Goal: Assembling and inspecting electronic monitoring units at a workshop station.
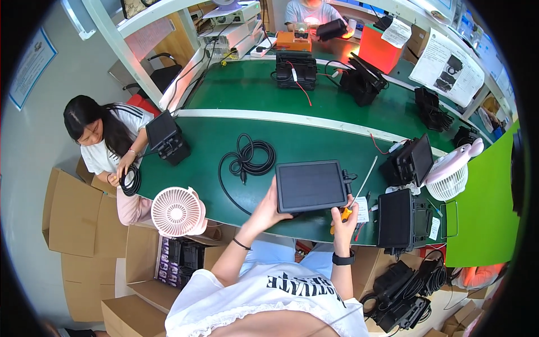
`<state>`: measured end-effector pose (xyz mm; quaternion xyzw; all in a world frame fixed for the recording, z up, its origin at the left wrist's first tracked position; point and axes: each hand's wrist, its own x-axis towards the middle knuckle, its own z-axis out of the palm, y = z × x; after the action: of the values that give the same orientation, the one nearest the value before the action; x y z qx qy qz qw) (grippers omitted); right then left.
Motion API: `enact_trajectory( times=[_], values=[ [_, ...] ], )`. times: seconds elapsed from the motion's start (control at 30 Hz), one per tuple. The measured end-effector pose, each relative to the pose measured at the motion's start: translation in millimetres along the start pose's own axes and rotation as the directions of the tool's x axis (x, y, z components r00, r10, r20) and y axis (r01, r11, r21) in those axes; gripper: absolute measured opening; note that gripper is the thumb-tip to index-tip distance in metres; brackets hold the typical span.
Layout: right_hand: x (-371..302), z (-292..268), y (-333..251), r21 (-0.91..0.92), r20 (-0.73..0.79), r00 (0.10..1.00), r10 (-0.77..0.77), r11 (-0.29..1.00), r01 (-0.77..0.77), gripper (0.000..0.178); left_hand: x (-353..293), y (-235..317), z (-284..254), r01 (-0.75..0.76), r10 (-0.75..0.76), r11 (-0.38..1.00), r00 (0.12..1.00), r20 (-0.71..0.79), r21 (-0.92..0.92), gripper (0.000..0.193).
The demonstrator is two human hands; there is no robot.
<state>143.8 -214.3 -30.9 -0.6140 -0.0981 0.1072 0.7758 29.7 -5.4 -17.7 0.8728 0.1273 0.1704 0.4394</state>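
A black box-shaped device with a flat, dark, framed panel [312, 185] is held up over the near edge of the green table. My left hand [267, 205] grips its left side, fingers partly hidden behind it. At the lower right corner, my right hand [344, 223] is closed round a screwdriver [346, 213] with a yellow-orange handle, its long shaft pointing up and away. The fingers of that hand also come against the device's edge. A short black connector [350, 177] sticks out from the device's right side. To the left lies a coiled black cable [251, 159].
Similar black devices stand on the table, at right [394, 219] and far left [167, 139]. A pink-white fan [177, 212] sits at the near left edge, another fan [449, 178] at right. A co-worker [106, 140] handles a coiled cable at left. Cardboard boxes [149, 253] stand below.
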Motion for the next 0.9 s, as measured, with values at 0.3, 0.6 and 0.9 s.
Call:
enact_trajectory(
  times=[0.3, 0.6, 0.9],
  values=[
    [2.7, 13.9, 0.0, -0.010, -0.031, 0.998, -0.056, 0.998, 0.055, 0.046, 48.3, -82.9, -37.5, 0.064, 0.220, 0.598, 0.945, -0.241, 0.799, 0.045],
    [4.1, 8.4, 6.7, -0.001, -0.057, 0.998, 0.005, 1.000, -0.005, 0.026, 39.9, 2.8, -79.7, -0.076, 0.094, 0.995, 0.654, -0.751, 0.058, 0.039],
    [4.7, 12.7, 12.5, 0.211, -0.063, 0.995, 0.072, 0.976, -0.057, 0.016, 19.0, 105.2, -6.7, -0.435, 0.401, 0.603, 0.890, 0.217, 0.669, 0.074]
  ],
)
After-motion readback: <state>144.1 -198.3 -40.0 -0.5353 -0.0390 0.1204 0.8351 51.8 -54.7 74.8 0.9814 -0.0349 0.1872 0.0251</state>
